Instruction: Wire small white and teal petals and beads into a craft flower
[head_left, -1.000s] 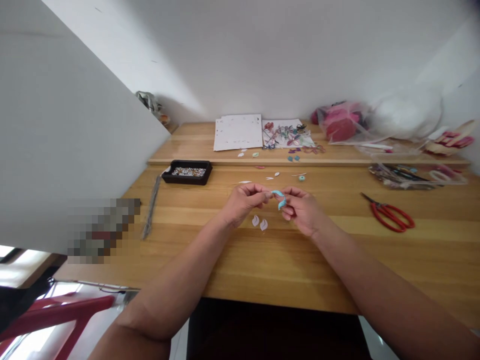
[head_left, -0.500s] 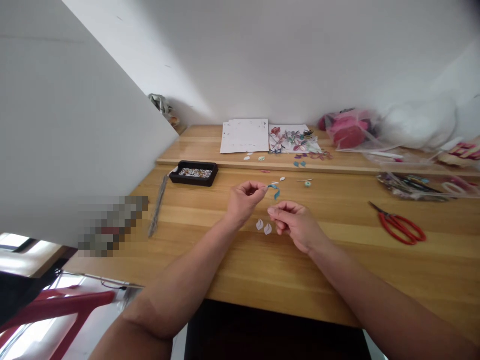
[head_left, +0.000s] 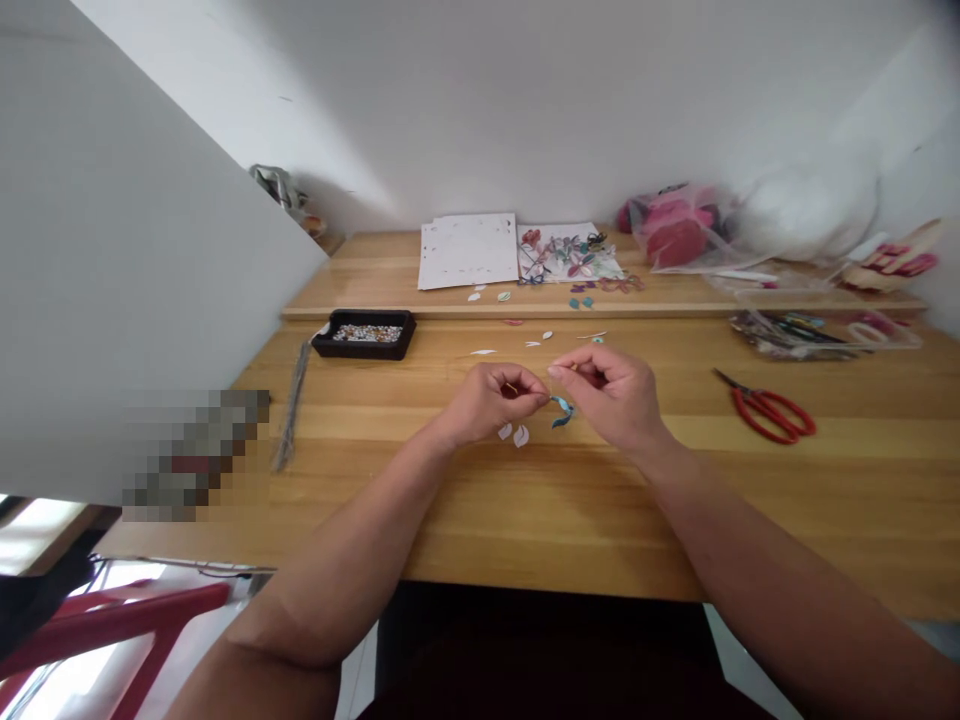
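My left hand (head_left: pixel 495 403) is closed in a pinch on one end of a small curved blue leaf-shaped piece (head_left: pixel 561 414), which hangs between my two hands above the table. My right hand (head_left: pixel 613 395) is raised just to the right of it, thumb and forefinger pressed together. A faint thin strand seems to run down from those fingertips, too fine to tell whether thread or wire. Two white leaf-shaped cutouts (head_left: pixel 521 436) lie on the wood just below my left hand, one partly covered by it.
Red-handled scissors (head_left: pixel 772 410) lie to the right. A black tray (head_left: pixel 364 350) of beads and a bundle of thin grey wires (head_left: pixel 294 408) are on the left. On the rear ledge are white sheets (head_left: pixel 469 250), several colourful flower-like pieces (head_left: pixel 574 257) and a pink bundle (head_left: pixel 679 235).
My right hand has risen from below the blue piece to above its right side. The blue piece now hangs lower from my left fingertips. The whole view has shifted slightly.
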